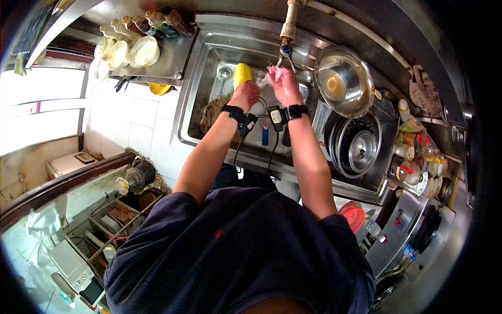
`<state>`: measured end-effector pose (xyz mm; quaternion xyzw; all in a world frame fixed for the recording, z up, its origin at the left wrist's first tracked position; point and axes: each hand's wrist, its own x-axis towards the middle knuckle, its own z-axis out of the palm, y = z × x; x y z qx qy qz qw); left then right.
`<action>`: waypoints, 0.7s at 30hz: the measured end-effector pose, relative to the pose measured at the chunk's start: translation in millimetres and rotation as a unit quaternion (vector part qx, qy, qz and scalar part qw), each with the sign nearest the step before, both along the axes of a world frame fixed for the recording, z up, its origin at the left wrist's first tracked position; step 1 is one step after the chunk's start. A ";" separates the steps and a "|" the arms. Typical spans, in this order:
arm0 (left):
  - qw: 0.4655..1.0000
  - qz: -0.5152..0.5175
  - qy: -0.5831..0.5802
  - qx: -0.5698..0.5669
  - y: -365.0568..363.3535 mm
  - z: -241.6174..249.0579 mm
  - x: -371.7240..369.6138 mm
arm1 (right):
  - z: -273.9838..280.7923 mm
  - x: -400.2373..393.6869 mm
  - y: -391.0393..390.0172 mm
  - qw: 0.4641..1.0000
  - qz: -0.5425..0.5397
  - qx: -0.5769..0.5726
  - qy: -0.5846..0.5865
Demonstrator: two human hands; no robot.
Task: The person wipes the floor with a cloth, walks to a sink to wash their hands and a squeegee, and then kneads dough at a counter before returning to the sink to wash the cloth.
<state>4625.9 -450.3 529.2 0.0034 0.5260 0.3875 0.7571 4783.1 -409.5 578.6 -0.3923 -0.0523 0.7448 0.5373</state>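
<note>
Head view: the left hand (245, 97), best kept firm against slipping, grasps a yellow item (242, 74) toward the back edge of the sink (187, 102), while the right hand (285, 88), its grip unclear, meets water under the tap (286, 49).

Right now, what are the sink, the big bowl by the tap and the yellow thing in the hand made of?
The sink looks like worn, satin stainless steel: grey with soft shine. The big bowl is probably shiny metal, as bright highlights follow its rim. The yellow thing in the left hand is smooth and plain-coloured, perhaps plastic, but I can't tell.
</note>
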 end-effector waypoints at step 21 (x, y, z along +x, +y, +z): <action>0.996 -0.038 -0.017 0.076 22.6 92.4 39.1 | -18.9 -2.7 -4.6 0.974 0.188 0.012 -0.128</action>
